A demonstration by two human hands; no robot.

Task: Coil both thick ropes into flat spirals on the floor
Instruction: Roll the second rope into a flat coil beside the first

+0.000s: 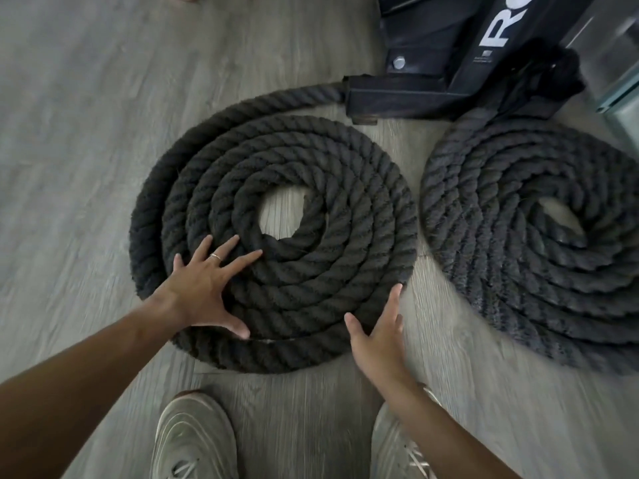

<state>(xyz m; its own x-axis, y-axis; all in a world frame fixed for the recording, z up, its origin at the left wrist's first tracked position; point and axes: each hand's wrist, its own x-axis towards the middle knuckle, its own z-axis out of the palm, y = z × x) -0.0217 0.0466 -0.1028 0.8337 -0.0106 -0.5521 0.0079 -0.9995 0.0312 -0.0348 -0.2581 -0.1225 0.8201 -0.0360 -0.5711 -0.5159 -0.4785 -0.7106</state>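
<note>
Both hands, left hand (204, 288) pressing flat and right hand (377, 340) open at the edge, fingers holding nothing, nudge the probably heavy, stiff rope coil (276, 236).

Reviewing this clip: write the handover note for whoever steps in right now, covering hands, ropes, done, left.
Left hand: open, fingers spread flat on the left coil.
Right hand: open, fingers straight at that coil's near right edge.
Right coil: lies as a flat spiral beside it, apart from it.
Both ropes run up to the black rack base.
Done: both spirals laid.
Left: probably only snugging the left coil's looser outer turn.
</note>
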